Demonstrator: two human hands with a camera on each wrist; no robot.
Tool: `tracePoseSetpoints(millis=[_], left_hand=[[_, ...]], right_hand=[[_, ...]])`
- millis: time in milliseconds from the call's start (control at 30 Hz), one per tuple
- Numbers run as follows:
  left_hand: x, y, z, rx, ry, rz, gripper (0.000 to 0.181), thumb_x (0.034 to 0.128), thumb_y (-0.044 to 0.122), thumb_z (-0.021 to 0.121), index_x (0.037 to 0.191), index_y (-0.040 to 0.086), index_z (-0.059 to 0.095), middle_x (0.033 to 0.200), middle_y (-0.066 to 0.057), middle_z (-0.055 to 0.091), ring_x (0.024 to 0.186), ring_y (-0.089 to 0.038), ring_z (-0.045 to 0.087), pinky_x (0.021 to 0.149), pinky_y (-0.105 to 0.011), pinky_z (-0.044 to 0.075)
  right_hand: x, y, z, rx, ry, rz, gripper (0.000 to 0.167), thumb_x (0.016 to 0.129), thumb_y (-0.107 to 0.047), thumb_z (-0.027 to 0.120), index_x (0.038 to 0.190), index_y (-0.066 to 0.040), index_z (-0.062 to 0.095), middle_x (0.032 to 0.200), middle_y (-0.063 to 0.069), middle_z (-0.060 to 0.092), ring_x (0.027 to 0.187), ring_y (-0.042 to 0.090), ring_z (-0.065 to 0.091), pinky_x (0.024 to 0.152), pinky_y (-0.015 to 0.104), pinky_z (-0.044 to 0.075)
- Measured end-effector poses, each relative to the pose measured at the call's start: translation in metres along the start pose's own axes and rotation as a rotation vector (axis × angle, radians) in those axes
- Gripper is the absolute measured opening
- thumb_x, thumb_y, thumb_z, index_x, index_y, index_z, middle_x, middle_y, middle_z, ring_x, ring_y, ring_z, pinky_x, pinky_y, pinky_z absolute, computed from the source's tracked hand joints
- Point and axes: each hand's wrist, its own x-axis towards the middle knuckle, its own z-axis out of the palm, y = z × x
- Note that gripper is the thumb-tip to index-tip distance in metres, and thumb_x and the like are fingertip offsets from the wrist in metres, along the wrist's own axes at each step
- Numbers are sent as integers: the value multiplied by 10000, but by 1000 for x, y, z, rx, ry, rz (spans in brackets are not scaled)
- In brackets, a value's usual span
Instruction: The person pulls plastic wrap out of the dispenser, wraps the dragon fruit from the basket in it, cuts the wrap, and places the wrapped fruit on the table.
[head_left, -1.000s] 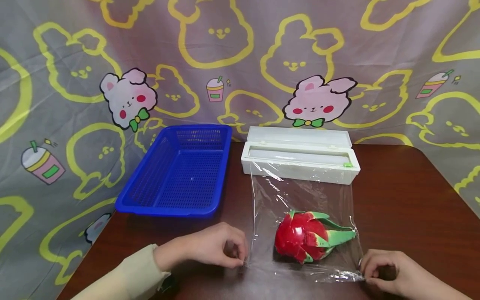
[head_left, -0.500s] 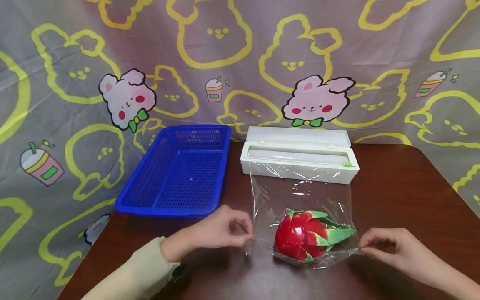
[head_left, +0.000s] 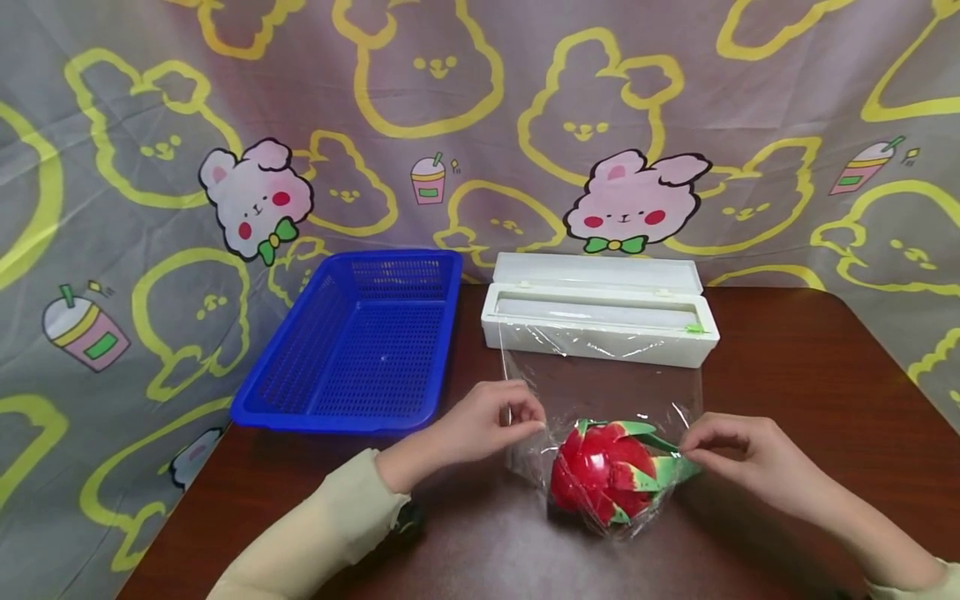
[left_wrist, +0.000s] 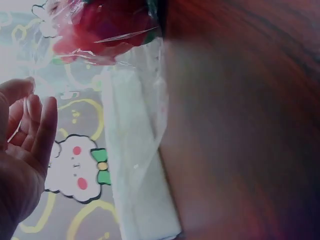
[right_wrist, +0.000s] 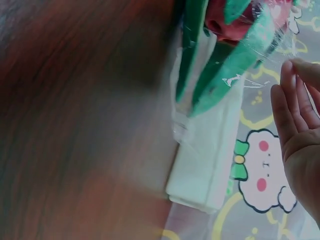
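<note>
Cartoon-rabbit fabric (head_left: 480, 83) hangs behind a brown table (head_left: 795, 375) in the head view, with a blue basket (head_left: 382, 358) at far left and an open white box (head_left: 592, 293) at far right; nearer, right of centre, a dragon fruit (head_left: 603, 471) lies on its side, clear film (head_left: 536, 454) drawn up over its near face and running back to the box; the left hand (head_left: 480, 425) and right hand (head_left: 757, 458) flank it, thumbs brought to fingertips, each pinching an edge of film; an uneven pull could leave one side bare or bunch the wrap, a hard tug might tear it or drag the box, and slack film could cling to itself; the fruit shows glossy red, its green leaves, yellowish at the base, pointing right.

Seen from the left wrist, thumb and forefinger nearly close at the film, other fingers loosely bent; creases streak the red skin.

Seen from the right wrist, thumb meets fingertips, the film between them too faint to confirm; long, dark-flecked leaves taper to points that could, by their look, pierce the wrap.
</note>
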Motion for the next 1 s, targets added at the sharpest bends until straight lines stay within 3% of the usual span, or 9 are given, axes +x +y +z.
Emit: tracePoseSetpoints(millis=[267,533,733,867,1000], left_hand=[[10,-19,21,-38,18,-97,54,854,64,743,866,62,691,778,42,601,719,-24,549,600,-219,508],[11,-25,31,-100,24,-113,54,838,46,756,867,45,710,790,9,637,728,-23,587,657,-212,518],[11,-25,36,-110,-14,-142,63,835,52,761,877,53,715,822,9,662,770,-5,590,666,-208,527],[11,-27,39,-99,-36,-136,68,837,59,763,887,59,716,839,14,670,796,5,592,663,-209,532],[13,-27,41,-89,-28,-120,75,825,64,775,877,64,720,827,19,671,790,9,583,671,-258,543]], right_hand=[[7,13,13,46,39,62,262,742,69,789,893,-131,712,848,-44,687,751,70,609,656,171,508],[7,18,21,52,36,147,241,757,3,805,856,-186,694,798,-67,669,698,83,605,596,217,512],[9,15,23,21,52,193,260,731,-27,835,810,-200,659,751,-93,644,680,82,581,558,235,499],[8,15,24,5,66,186,258,723,-31,842,789,-204,662,747,-91,631,687,79,557,558,223,479],[5,19,23,8,34,104,232,737,2,819,835,-187,727,803,-86,660,744,67,572,613,182,486]])
